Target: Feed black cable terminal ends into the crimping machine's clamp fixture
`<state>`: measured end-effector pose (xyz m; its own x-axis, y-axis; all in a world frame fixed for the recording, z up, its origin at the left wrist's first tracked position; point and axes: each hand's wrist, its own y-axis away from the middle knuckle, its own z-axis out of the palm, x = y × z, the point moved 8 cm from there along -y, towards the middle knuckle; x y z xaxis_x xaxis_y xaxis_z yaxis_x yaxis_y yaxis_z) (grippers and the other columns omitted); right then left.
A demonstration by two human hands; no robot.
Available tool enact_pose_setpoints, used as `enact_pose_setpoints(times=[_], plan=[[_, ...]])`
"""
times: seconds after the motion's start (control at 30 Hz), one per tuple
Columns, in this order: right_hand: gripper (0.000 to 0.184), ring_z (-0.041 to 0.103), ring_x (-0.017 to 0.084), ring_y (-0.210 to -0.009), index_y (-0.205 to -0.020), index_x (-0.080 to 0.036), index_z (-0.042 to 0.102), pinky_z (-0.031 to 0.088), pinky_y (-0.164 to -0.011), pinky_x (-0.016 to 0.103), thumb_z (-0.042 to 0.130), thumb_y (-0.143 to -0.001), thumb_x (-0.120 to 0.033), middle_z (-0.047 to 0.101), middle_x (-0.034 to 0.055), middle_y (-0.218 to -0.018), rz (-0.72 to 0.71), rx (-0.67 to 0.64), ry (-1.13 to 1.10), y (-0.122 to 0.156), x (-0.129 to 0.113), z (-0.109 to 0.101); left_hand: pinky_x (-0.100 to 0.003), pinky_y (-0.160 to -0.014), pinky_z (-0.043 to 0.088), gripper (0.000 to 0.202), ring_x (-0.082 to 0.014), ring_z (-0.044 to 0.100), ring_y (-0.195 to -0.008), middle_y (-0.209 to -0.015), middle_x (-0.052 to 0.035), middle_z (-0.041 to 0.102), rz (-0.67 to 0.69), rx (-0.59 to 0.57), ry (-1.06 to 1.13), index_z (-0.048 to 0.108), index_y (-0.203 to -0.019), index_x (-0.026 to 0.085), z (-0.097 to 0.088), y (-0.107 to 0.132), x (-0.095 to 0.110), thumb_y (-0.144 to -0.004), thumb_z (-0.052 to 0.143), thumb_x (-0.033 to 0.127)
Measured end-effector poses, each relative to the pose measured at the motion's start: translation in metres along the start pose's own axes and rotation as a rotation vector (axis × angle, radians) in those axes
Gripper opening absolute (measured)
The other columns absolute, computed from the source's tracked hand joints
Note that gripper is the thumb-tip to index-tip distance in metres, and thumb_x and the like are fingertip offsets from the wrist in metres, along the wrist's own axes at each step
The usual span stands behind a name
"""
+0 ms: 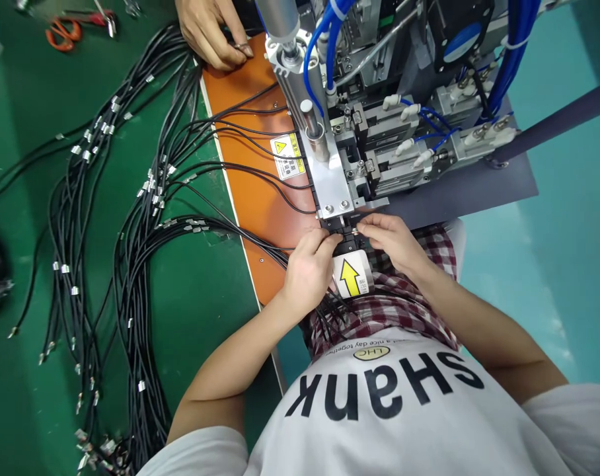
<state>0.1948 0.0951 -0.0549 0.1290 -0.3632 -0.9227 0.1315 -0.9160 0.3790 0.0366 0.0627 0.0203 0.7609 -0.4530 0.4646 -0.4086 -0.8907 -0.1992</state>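
My left hand is closed at the near end of the machine, its fingertips pressed at a small black fixture. A thin black cable runs in under these fingers; the gripped part is hidden. From the other side my right hand pinches a small metal cable connector at the fixture, thumb and forefinger together. Just below the hands is a white label with a yellow arrow. Several more cables hang beneath my left wrist.
The machine's metal block and blue air tubes rise ahead. Bundled black cables with metal ends lie on a green mat. Another person's hand rests on the orange plate. Orange-handled scissors lie far left.
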Motion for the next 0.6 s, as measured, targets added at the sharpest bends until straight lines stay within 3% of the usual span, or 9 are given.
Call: enact_pose_setpoints(times=[0.17,0.23,0.3,0.43,0.6], plan=[[0.027,0.064,0.019,-0.082,-0.118,-0.025,0.070,0.050,-0.077,0.034,0.054,-0.098,-0.033,0.071,0.0068,-0.112,-0.340,0.142,0.344,0.031,-0.032,-0.009,-0.033,-0.087,0.057,0.028,-0.0196,0.063,-0.099,-0.106,-0.0096,0.065,-0.014,0.033,0.045,0.064,-0.117,0.017,-0.001,-0.001,-0.004,-0.102,0.041,0.014],[0.027,0.065,0.021,-0.089,-0.118,-0.026,0.071,0.050,-0.082,0.036,0.053,-0.099,-0.032,0.072,0.0074,-0.113,-0.399,0.157,0.415,0.039,-0.034,-0.009,-0.033,-0.088,0.057,0.027,-0.0192,0.063,-0.098,-0.105,-0.0091,0.065,-0.023,0.043,0.058,0.065,-0.114,0.017,-0.003,-0.002,-0.004,-0.102,0.041,0.014],[0.026,0.064,0.019,-0.081,-0.113,-0.025,0.073,0.051,-0.076,0.035,0.054,-0.099,-0.036,0.073,0.0070,-0.109,-0.362,0.167,0.372,0.038,-0.029,-0.011,-0.033,-0.087,0.057,0.025,-0.0190,0.063,-0.097,-0.104,-0.0091,0.064,-0.030,0.046,0.075,0.065,-0.111,0.017,-0.005,-0.003,-0.003,-0.102,0.041,0.015],[0.031,0.052,0.012,-0.054,-0.101,-0.023,0.071,0.043,-0.053,0.029,0.061,-0.094,-0.051,0.073,0.0038,-0.092,-0.114,0.095,0.060,0.017,-0.005,-0.012,-0.032,-0.086,0.057,0.022,-0.0178,0.064,-0.097,-0.104,-0.0087,0.063,-0.057,0.046,0.138,0.066,-0.110,0.017,-0.013,-0.003,-0.004,-0.102,0.045,0.018],[0.038,0.047,0.009,-0.051,-0.083,-0.021,0.067,0.040,-0.050,0.026,0.070,-0.085,-0.058,0.067,0.0009,-0.079,0.020,0.013,-0.102,0.004,0.007,-0.003,-0.038,-0.095,0.056,0.027,-0.0208,0.063,-0.107,-0.115,-0.0111,0.066,-0.039,0.068,0.058,0.063,-0.122,0.017,-0.023,0.015,-0.007,-0.102,0.046,0.017]])
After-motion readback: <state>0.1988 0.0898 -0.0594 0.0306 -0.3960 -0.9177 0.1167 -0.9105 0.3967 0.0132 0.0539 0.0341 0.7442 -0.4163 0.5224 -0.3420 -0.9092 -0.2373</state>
